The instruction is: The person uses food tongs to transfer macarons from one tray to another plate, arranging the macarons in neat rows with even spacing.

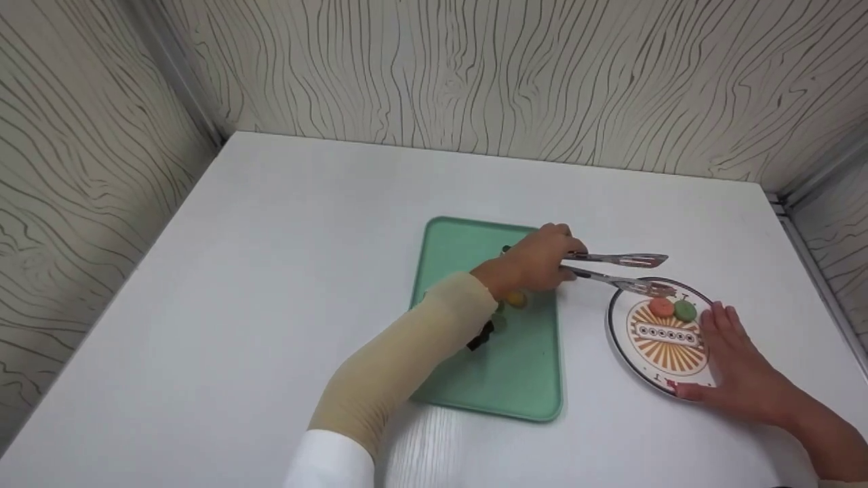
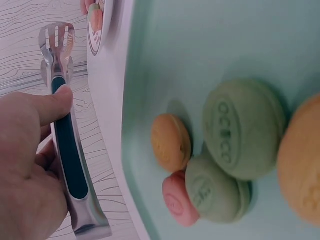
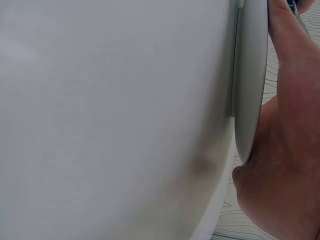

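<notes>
My left hand (image 1: 544, 259) grips metal tongs (image 1: 630, 260) with dark handle inlays; the thumb presses a handle in the left wrist view. The tong arms are spread, their slotted tips near the plate's far rim with nothing visible between them. On the white patterned plate (image 1: 644, 362) sit a coral macaron (image 1: 661, 307) and a green macaron (image 1: 685, 310), side by side. My right hand (image 1: 742, 373) rests on the plate's right rim, fingers and thumb spread. Below my left wrist, the green tray (image 1: 519, 390) holds several macarons: green (image 2: 242, 130), orange (image 2: 170, 142) and pink (image 2: 179, 198).
A white table (image 1: 271, 271) carries the tray and plate, with a narrow strip of tabletop between them. Wood-grain patterned panels (image 1: 441, 74) stand behind and at both sides. The left forearm crosses over the tray and hides part of it.
</notes>
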Demonstrator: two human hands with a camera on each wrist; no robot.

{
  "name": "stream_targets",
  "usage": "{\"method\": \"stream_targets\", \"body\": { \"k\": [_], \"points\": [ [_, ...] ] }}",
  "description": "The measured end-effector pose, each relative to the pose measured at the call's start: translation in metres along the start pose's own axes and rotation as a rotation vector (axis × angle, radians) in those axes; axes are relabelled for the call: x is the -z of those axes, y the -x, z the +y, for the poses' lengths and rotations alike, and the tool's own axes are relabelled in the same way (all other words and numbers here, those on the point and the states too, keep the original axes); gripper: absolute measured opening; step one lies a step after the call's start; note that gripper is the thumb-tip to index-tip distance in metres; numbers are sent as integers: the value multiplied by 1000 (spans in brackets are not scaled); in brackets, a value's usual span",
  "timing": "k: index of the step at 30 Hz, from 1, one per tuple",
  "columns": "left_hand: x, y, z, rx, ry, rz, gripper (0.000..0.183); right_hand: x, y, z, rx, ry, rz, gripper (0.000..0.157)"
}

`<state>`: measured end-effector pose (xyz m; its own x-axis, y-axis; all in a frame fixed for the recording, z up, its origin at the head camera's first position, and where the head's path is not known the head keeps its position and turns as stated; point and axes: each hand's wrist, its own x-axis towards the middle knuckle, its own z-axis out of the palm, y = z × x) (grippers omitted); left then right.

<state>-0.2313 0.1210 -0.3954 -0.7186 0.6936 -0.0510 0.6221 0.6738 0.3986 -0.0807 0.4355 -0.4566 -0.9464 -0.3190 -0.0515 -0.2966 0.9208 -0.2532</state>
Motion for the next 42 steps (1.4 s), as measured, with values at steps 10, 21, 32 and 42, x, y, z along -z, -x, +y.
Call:
{"method": "stream_targets", "body": {
  "k": [10, 21, 32, 42],
  "points": [
    [13, 15, -9, -9, 5, 31, 35, 1, 0, -2, -8, 12, -10, 121],
    [24, 38, -32, -30, 65, 55, 35, 3, 2, -6, -37, -24, -13, 120],
    [35, 62, -60, -22, 97, 83, 36, 2, 2, -6, -60, -26, -27, 123],
    [39, 79, -78, -89, 91, 129, 34, 3, 2, -5, -39, -35, -26, 121]
  ]
}}
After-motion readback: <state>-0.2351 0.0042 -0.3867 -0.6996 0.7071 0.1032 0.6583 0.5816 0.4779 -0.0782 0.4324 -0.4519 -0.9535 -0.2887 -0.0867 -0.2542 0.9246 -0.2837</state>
